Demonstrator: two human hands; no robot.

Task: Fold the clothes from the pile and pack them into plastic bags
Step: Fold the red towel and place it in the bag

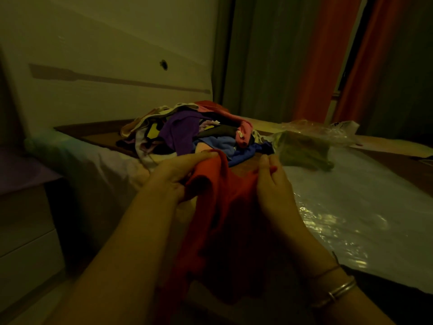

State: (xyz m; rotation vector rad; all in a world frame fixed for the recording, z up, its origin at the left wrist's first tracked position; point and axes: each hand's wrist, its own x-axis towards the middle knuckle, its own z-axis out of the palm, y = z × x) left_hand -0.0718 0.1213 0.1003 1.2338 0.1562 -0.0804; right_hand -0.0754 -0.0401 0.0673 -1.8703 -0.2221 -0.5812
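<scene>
Head view, dim light. Both hands grip a red garment (225, 207) just in front of the pile of clothes (187, 132), which serves as the landmark here. The left hand (173, 177) grasps the garment's upper left edge, fingers stretched along the top hem and thumb tucked under the cloth. The right hand (274, 186) pinches the upper right edge between curled fingers and thumb. The garment hangs down from the two hands toward the camera, its lower part lost in shadow.

The pile lies on a bed (351, 207), a jumble of purple, blue, pink, black and pale pieces. Just right of the pile sits a plastic bag (302, 148) with something greenish packed inside; behind that, farther right, lies loose clear plastic (328, 130). Right of the pile and nearer the camera, a shiny plastic sheet covers the bed. Behind the pile stands a pale headboard (105, 78), and right of it hang orange curtains (328, 55). Bangles (339, 292) circle the right wrist.
</scene>
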